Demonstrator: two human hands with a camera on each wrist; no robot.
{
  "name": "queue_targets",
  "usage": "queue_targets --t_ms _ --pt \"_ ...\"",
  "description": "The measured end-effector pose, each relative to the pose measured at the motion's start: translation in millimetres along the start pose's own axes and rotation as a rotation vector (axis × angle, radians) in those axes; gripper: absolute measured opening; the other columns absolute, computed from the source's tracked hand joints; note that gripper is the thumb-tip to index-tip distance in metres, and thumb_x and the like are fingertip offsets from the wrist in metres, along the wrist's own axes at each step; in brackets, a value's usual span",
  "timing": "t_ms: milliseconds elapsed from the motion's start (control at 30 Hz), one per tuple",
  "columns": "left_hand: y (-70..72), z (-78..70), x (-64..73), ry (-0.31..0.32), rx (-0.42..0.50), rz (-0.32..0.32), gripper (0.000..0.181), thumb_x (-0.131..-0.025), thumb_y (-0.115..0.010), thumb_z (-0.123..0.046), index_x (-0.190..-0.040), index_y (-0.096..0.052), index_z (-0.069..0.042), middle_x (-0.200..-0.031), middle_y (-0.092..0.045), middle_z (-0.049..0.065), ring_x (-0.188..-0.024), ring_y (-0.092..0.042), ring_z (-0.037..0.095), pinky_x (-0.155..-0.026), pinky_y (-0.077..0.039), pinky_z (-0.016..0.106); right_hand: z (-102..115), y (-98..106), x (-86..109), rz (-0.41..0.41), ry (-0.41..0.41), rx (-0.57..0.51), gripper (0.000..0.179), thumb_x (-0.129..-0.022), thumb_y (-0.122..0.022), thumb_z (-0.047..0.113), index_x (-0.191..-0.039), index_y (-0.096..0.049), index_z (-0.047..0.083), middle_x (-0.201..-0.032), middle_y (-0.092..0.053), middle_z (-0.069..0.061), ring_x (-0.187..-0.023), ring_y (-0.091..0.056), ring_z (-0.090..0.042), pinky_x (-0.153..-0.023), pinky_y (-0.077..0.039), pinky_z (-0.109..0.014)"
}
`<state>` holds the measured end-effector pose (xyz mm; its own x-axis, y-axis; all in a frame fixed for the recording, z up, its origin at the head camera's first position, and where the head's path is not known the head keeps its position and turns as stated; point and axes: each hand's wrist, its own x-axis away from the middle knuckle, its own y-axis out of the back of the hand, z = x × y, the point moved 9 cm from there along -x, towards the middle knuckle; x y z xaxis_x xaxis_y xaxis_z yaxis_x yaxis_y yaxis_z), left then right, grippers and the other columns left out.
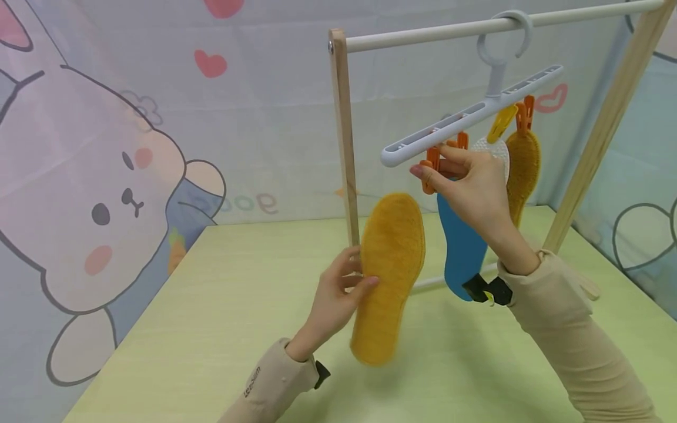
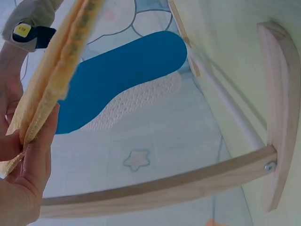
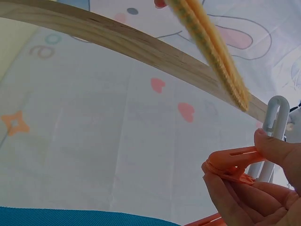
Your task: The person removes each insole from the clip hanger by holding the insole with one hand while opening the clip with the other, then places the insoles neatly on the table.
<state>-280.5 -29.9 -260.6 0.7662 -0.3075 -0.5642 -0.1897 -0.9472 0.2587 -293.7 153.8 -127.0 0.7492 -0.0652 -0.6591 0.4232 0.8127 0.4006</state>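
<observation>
My left hand [image 1: 338,288] pinches a fuzzy yellow insole [image 1: 391,264] by its edge and holds it upright above the table. In the left wrist view the insole [image 2: 51,75] appears edge-on between thumb and fingers. Below the near end of a white hanger [image 1: 449,126], my right hand [image 1: 476,188] pinches an orange clip [image 1: 429,170]; its body [image 3: 230,160] shows between thumb and fingers in the right wrist view. Behind that hand hang a blue insole [image 1: 462,252], a white textured insole [image 1: 494,150] and a brown-yellow insole [image 1: 523,167], with clips at their tops, the blue one's partly hidden.
The hanger hooks over the white rail [image 1: 433,36] of a wooden rack, whose left post [image 1: 344,135] stands just behind the yellow insole. A lower white bar [image 1: 428,284] runs near the pale green tabletop [image 1: 238,294]. A printed cloth [image 1: 275,117] hangs behind.
</observation>
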Motion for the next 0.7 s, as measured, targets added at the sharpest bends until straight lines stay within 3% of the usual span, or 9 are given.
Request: queue_targets --t_ms 200,367,467,600,700 --pt "17.4 0.9 5.4 0.068 0.006 -0.026 0.038 -0.080 -0.063 -0.006 -0.115 -0.050 -0.011 -0.086 -0.062 0.021 -0.068 -0.066 0.022 -0.058 -0.054 0.027 1 -1 -0.6 -0.031 0.026 0.014 0.044 -0.078 -0.067 0.032 -0.117 -0.060 0.014 -0.089 -0.069 -0.016 -0.086 -0.066 -0.022 -0.075 -0.045 -0.024" --pt "24.7 -1.7 6.9 0.094 0.027 -0.035 0.033 -0.081 -0.063 -0.007 -0.111 -0.050 -0.009 -0.091 -0.062 0.022 -0.071 -0.065 0.018 -0.061 -0.054 0.028 -1 -1 0.3 -0.041 0.037 0.035 0.042 -0.078 -0.067 0.031 -0.116 -0.061 0.014 -0.089 -0.070 -0.015 -0.082 -0.067 -0.023 -0.066 -0.045 -0.016" --pt "31.5 -4.4 6.5 0.120 0.058 -0.050 0.032 -0.081 -0.063 -0.005 -0.110 -0.049 -0.009 -0.097 -0.061 0.022 -0.073 -0.065 0.013 -0.060 -0.055 0.030 -2 0 0.9 -0.048 0.039 0.038 0.041 -0.077 -0.068 0.032 -0.114 -0.062 0.014 -0.087 -0.070 -0.015 -0.073 -0.067 -0.009 -0.062 -0.044 -0.012" --pt "47.3 -12.7 5.4 0.116 0.085 -0.090 0.033 -0.081 -0.061 -0.001 -0.110 -0.047 -0.006 -0.103 -0.060 0.023 -0.077 -0.065 0.009 -0.059 -0.055 0.033 -1 2 1.6 -0.069 0.060 0.022 0.038 -0.076 -0.070 0.030 -0.109 -0.064 0.013 -0.085 -0.070 -0.015 -0.063 -0.055 0.016 -0.061 -0.044 -0.010" --pt "62.5 -20.1 4.8 0.085 0.081 -0.138 0.035 -0.081 -0.060 0.002 -0.112 -0.046 -0.003 -0.104 -0.060 0.019 -0.080 -0.066 0.009 -0.058 -0.055 0.034 -2 4 2.3 -0.076 0.067 0.009 0.038 -0.075 -0.071 0.030 -0.107 -0.065 0.011 -0.086 -0.069 -0.016 -0.063 -0.051 0.020 -0.062 -0.044 -0.010"
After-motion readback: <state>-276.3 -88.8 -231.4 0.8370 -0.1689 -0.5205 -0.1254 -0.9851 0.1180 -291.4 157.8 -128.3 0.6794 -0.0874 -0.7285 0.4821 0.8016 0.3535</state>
